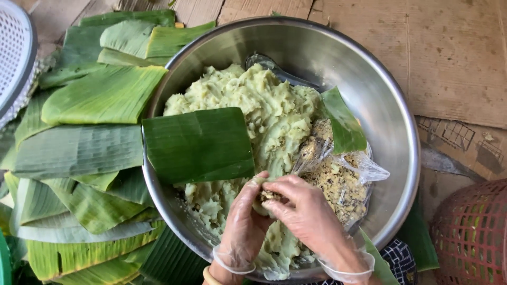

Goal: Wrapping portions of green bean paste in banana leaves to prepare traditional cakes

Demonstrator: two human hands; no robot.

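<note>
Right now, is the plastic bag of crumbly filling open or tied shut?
Open: the plastic bag lies slack in the bowl, its mouth loose, filling exposed.

You're at a home food-making spot on the floor — flattened cardboard (454,58) underneath, a steel bowl (391,111) of pale dough, stacked banana leaves (79,153), and plastic baskets (470,232) at the edges.
</note>
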